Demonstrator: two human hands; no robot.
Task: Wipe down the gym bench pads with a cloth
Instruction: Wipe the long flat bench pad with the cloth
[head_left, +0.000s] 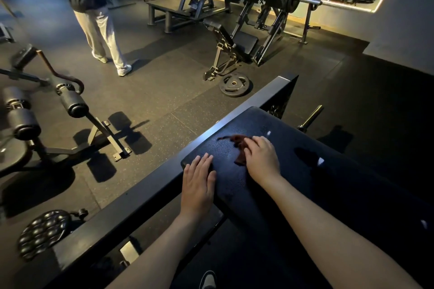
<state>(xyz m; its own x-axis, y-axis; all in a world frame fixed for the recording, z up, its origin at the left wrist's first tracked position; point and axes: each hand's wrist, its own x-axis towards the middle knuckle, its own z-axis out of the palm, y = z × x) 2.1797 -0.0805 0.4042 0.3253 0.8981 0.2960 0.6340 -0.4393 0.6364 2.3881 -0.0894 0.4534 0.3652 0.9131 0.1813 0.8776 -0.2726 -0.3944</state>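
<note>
A black padded bench pad [293,148] runs from the lower right toward the centre of the head view. A dark reddish-brown cloth [238,145] lies crumpled on it. My right hand [261,159] presses down on the cloth, fingers curled over its right part. My left hand [198,185] rests flat on the pad's near left corner, fingers together, holding nothing. The cloth's right portion is hidden under my right hand.
A black steel frame beam [211,138] runs diagonally along the pad's left side. A weight plate [234,84] lies on the floor beyond. A roller-pad machine [70,105] stands left. A person [98,19] stands at the back left. My shoe [207,280] shows below.
</note>
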